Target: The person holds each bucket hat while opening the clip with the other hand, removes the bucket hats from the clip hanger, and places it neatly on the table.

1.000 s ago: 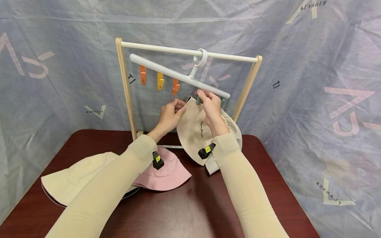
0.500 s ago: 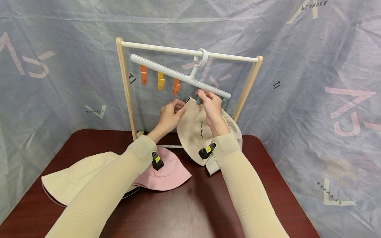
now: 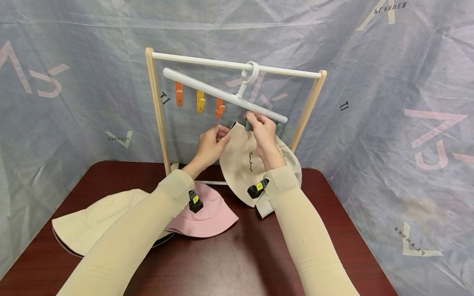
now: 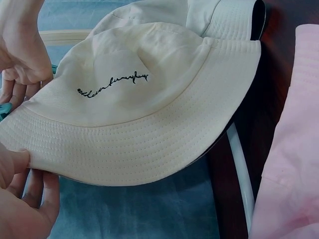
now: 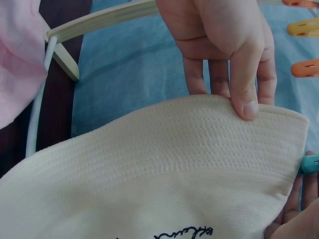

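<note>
A cream bucket hat (image 3: pixel 237 160) with small dark script hangs below the right half of a white hanger (image 3: pixel 207 87). My left hand (image 3: pixel 211 144) pinches its brim at the upper left corner, thumb on the near face in the right wrist view. My right hand (image 3: pixel 263 133) pinches a green clothespin (image 3: pixel 247 124) under the hanger; the teal jaws sit at the brim edge. Behind this hat, partly covered, is a whiter hat (image 4: pixel 149 15) with a dark lining. Another green clothespin (image 3: pixel 277 126) shows just right of my right hand.
The hanger tilts down to the right on the white rail (image 3: pixel 203 62) of a wooden rack (image 3: pixel 157 107). Orange (image 3: pixel 179 94) and yellow (image 3: pixel 200 102) clothespins hang along its left half. A pink hat (image 3: pixel 207 218) and a pale yellow hat (image 3: pixel 100 218) lie on the dark red table (image 3: pixel 222 267).
</note>
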Demonstrator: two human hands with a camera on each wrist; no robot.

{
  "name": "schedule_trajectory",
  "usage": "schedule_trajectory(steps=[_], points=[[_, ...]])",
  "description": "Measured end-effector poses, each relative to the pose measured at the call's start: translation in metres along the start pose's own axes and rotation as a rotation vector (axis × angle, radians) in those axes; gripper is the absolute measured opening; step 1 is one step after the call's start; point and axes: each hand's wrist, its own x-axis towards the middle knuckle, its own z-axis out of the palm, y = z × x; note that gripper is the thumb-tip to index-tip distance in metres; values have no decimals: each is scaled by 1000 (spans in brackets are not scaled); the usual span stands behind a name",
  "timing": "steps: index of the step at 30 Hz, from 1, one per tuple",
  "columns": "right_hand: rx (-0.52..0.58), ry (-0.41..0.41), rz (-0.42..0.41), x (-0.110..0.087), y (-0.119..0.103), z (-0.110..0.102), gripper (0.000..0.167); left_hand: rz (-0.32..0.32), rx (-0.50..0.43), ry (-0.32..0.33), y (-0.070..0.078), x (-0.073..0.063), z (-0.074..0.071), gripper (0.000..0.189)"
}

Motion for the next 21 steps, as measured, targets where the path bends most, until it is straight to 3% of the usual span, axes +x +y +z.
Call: schedule_trajectory(steps=[21], points=[[13,-9,-4,-1,1,-1,37,3,-11,5,-6,-5,-2,17]])
